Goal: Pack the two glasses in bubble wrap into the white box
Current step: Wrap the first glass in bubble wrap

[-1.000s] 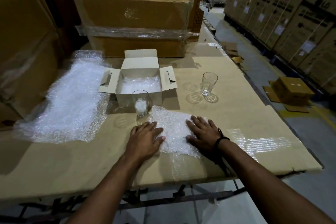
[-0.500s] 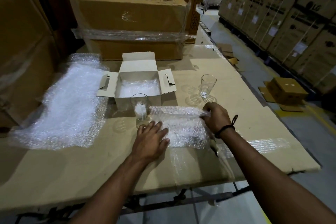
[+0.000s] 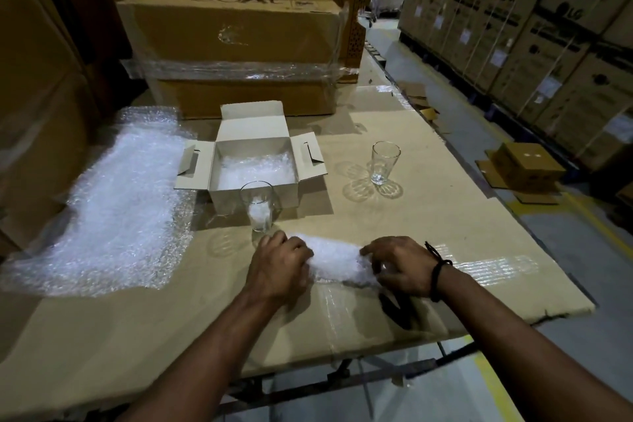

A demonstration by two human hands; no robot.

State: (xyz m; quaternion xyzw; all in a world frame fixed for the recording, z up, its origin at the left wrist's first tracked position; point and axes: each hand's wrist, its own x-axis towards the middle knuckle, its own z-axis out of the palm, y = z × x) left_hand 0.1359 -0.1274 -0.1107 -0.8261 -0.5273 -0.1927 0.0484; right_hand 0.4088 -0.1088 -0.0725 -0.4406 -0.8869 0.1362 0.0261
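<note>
A small sheet of bubble wrap [image 3: 337, 262] lies bunched into a roll on the cardboard-covered table. My left hand [image 3: 279, 267] grips its left end and my right hand [image 3: 399, 265] grips its right end. Just beyond my left hand stands a clear glass [image 3: 259, 205] with a wad of bubble wrap inside it. A second, empty glass [image 3: 383, 163] stands further back on the right. The white box [image 3: 253, 166] sits open behind the first glass, flaps spread, with bubble wrap lining its bottom.
A large sheet of bubble wrap [image 3: 113, 216] covers the table's left side. A big taped carton [image 3: 236, 55] stands behind the white box. The table's right edge [image 3: 507, 216] drops to an aisle with a small carton [image 3: 524, 164] on the floor and stacked cartons beyond.
Both hands lay flat on the spread-out small sheet. The right hand then lifted its far edge and folded it toward me. Now both hands grip the sheet bunched into a roll.
</note>
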